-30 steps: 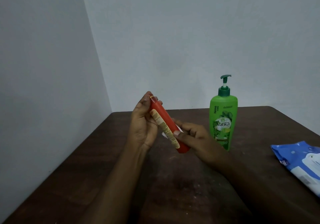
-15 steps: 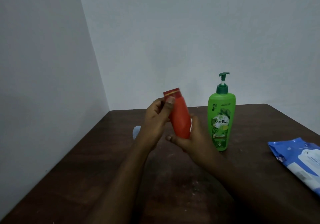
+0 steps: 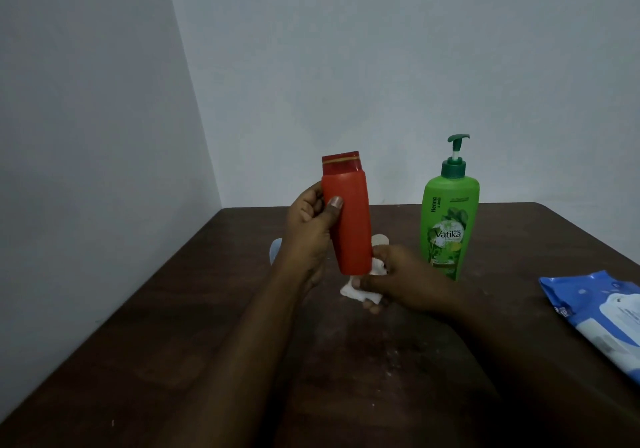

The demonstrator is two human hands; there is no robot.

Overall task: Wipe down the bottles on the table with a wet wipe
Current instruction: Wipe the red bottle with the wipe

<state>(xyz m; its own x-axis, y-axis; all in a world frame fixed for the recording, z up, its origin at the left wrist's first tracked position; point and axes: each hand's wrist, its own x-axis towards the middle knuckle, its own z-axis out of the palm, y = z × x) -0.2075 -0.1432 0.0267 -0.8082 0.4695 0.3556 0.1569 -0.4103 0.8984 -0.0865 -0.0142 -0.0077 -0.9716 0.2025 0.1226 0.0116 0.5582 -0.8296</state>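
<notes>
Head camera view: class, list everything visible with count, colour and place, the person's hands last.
red bottle: one, red, held nearly upright above the table
green pump bottle: one, green, standing on the table, right of it
wet wipe: one, white, crumpled at the red bottle's base
wipes pack: one, blue and white, table's right edge
pale thing: one, light blue, mostly hidden behind left hand
table: one, dark brown
left hand: one, grips the red bottle
right hand: one, holds the wet wipe

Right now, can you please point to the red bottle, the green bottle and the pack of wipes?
red bottle (image 3: 349, 219), head view, on its plain body.
green bottle (image 3: 449, 229), head view, on its front label.
pack of wipes (image 3: 575, 288), head view, on its blue wrapper.
</notes>
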